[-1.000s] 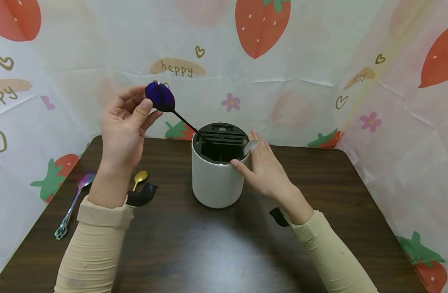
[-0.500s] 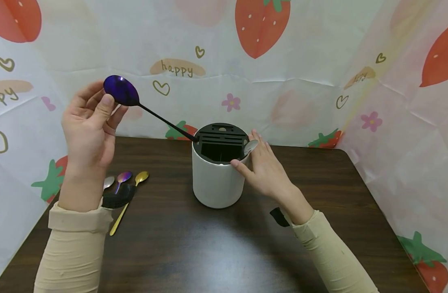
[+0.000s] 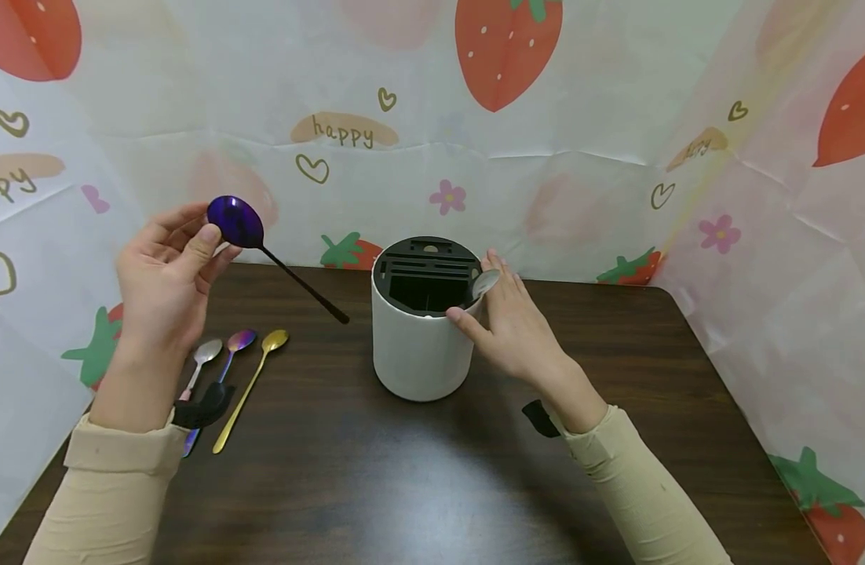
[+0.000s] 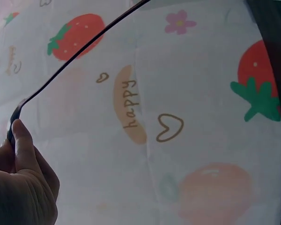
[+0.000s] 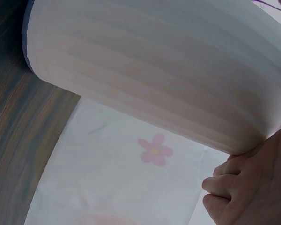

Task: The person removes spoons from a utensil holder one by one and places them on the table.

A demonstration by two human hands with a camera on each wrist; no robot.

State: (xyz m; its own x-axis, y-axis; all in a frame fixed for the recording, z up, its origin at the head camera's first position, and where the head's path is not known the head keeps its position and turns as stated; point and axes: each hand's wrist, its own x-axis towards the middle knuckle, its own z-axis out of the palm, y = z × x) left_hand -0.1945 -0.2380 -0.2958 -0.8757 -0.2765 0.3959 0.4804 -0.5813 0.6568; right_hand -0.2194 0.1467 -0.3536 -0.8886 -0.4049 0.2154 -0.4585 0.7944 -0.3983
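My left hand (image 3: 166, 286) pinches the bowl of a dark purple-blue spoon (image 3: 236, 222) between thumb and fingers. The spoon's thin black handle (image 4: 68, 61) points away from the hand, its end just left of a white round utensil holder (image 3: 421, 357) and apart from it. A black slotted insert (image 3: 432, 248) tops the holder, with a large opening at its front. One silver spoon (image 3: 485, 282) stands in the holder, its bowl above the right rim. My right hand (image 3: 513, 333) rests against the holder's right side, fingers extended and thumb at the rim.
On the dark wood table (image 3: 376, 486), left of the holder, lie a gold spoon (image 3: 252, 384), a rainbow-tinted spoon (image 3: 240, 340) and another silver spoon (image 3: 206, 351). My left wrist partly covers the last two. A strawberry-print cloth (image 3: 581, 102) encloses the back and sides.
The dark spoon's handle has come out of the holder's top as my left hand moved left, then lower. More of the table spoons now show. My right hand and the holder stay put.
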